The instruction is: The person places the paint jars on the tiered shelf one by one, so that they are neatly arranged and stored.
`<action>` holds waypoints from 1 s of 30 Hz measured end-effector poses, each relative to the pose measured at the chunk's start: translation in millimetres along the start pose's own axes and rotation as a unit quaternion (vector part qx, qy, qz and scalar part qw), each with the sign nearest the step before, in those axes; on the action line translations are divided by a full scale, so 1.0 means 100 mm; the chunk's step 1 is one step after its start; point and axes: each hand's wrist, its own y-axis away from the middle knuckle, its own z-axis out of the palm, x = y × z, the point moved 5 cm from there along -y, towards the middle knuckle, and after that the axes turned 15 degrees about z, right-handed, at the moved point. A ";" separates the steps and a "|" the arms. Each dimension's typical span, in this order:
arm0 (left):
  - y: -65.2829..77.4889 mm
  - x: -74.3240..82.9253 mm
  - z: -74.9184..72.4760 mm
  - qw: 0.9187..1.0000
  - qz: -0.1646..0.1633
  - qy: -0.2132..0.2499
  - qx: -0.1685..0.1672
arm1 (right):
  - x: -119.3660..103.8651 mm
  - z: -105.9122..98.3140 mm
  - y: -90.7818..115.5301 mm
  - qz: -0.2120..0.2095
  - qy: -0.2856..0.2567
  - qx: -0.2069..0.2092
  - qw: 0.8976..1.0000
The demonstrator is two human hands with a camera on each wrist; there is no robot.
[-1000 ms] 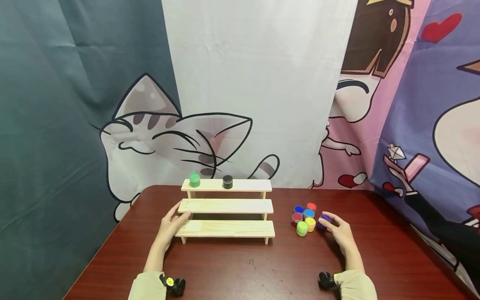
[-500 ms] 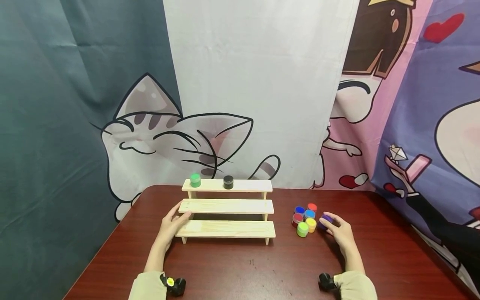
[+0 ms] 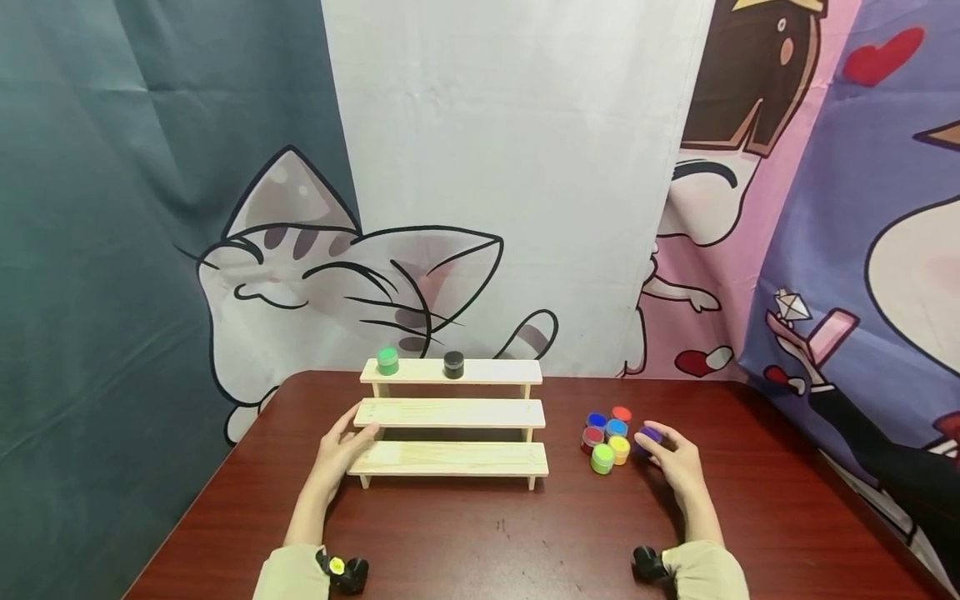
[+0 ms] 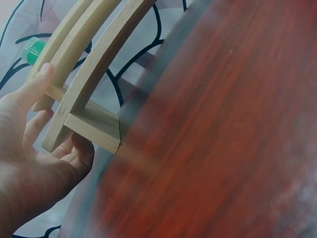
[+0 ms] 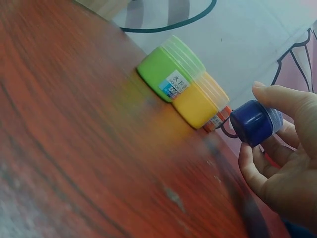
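Observation:
My right hand [image 3: 678, 463] pinches a dark purple paint jar [image 5: 253, 121] between thumb and fingers, just right of a cluster of paint jars. In the right wrist view it looks tilted and held off the tabletop. My left hand [image 3: 335, 454] grips the left end of a three-step wooden rack [image 3: 450, 454], thumb on top and fingers partly hidden behind the wood. On the rack's top step stand a green paint jar [image 3: 387, 361] and a black paint jar [image 3: 453, 364]. The clustered jars include a light green one [image 5: 166, 69] and a yellow one [image 5: 200, 101].
Red [image 3: 621, 414], dark blue [image 3: 597, 420], light blue [image 3: 617, 428] and dark red [image 3: 592, 439] jars complete the cluster on the brown table [image 3: 465, 542], right of the rack. A printed cloth backdrop [image 3: 525, 167] hangs behind the table's far edge.
Both hands stay nearly still, with the purple jar and the rack in their grip. Only a slight shift of the whole head view shows.

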 end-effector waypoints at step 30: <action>-0.01 -0.03 0.01 1.000 -0.005 -0.008 -0.004 | -0.15 0.08 0.07 -0.038 -0.004 0.057 0.998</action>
